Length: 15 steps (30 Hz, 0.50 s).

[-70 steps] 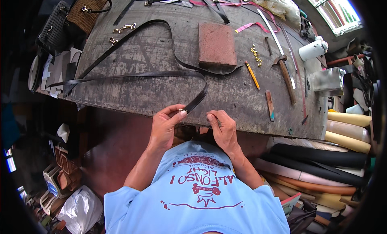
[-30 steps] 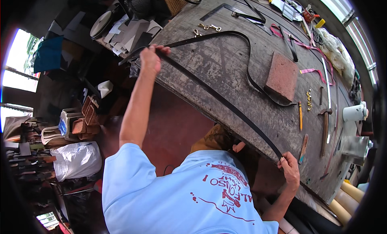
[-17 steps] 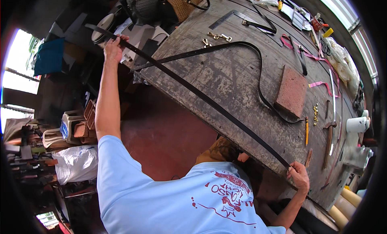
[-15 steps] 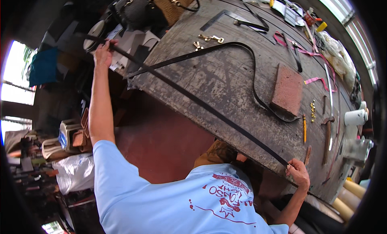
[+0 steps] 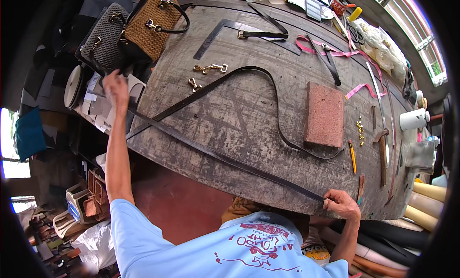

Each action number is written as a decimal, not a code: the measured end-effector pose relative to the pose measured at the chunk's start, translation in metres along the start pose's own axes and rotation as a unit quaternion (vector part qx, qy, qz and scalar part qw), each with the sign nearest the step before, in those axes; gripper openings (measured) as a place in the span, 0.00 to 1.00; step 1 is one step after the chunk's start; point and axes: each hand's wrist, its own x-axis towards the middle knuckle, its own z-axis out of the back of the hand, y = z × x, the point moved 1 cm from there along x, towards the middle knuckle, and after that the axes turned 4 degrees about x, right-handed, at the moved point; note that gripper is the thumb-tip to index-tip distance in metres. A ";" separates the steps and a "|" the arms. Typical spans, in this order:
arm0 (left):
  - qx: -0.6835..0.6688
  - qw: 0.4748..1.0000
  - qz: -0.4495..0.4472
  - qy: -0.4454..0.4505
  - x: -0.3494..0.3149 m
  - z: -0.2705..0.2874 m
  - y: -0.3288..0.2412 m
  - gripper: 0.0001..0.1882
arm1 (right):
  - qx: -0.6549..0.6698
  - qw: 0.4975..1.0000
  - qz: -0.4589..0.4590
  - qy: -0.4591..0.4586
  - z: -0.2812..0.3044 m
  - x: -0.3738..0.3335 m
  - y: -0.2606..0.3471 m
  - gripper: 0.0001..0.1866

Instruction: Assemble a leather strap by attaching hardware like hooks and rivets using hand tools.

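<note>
A long dark leather strap [image 5: 225, 157] runs slantwise along the near side of the table. Its right end is pinched in the fingers of my right hand [image 5: 344, 204], by the table's near edge. At the far left, the strap passes by the wrist of my left hand [image 5: 116, 90]. Motion smears those fingers, so their grip cannot be made out; they are close to the woven handbags. A second black strap [image 5: 276, 98] lies in a curve on the table, crossing the first near the left edge. Gold-coloured swivel clasps [image 5: 210, 68] rest beside it.
A reddish brick [image 5: 325, 114] lies on the worn table [image 5: 230, 110], near a yellow pencil [image 5: 352, 156], small brass pieces [image 5: 360, 130] and a hammer [image 5: 382, 151]. A metal square [image 5: 211, 38], buckled straps and a pink measuring tape [image 5: 357, 90] lie farther back. Brown [image 5: 149, 26] and grey [image 5: 106, 36] handbags stand at the far left.
The view has shifted, so the table sits farther left. The strap, earlier stretched taut above the table edge, now lies lower over the tabletop. My left hand has moved and blurred; my right still pinches the end.
</note>
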 end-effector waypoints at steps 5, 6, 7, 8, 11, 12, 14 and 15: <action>-0.166 0.950 -0.058 0.258 0.044 -0.051 -0.201 0.13 | 0.019 1.000 -0.006 0.016 0.005 0.003 -0.006 0.08; -0.145 0.952 -0.085 0.256 0.049 -0.073 -0.217 0.14 | 0.021 1.000 -0.005 0.017 0.005 0.004 -0.005 0.08; -0.150 0.950 -0.090 0.257 0.050 -0.093 -0.234 0.14 | 0.029 0.999 0.002 0.016 0.003 0.006 -0.004 0.08; -0.061 0.954 -0.094 0.278 0.050 -0.108 -0.249 0.14 | 0.036 0.999 0.010 0.014 0.001 0.006 -0.002 0.08; 0.044 0.947 -0.069 0.311 0.058 -0.137 -0.277 0.15 | 0.048 0.998 0.017 -0.020 -0.003 0.002 -0.002 0.08; 0.068 0.944 -0.034 0.321 0.065 -0.143 -0.281 0.16 | 0.058 0.998 0.016 -0.026 -0.004 0.001 -0.002 0.08; 0.087 0.924 -0.022 0.371 0.073 -0.150 -0.286 0.17 | 0.063 0.998 0.003 -0.029 -0.003 -0.001 -0.003 0.08; 0.087 0.916 -0.022 0.390 0.076 -0.147 -0.290 0.17 | 0.063 0.998 -0.005 -0.029 -0.003 -0.002 -0.004 0.08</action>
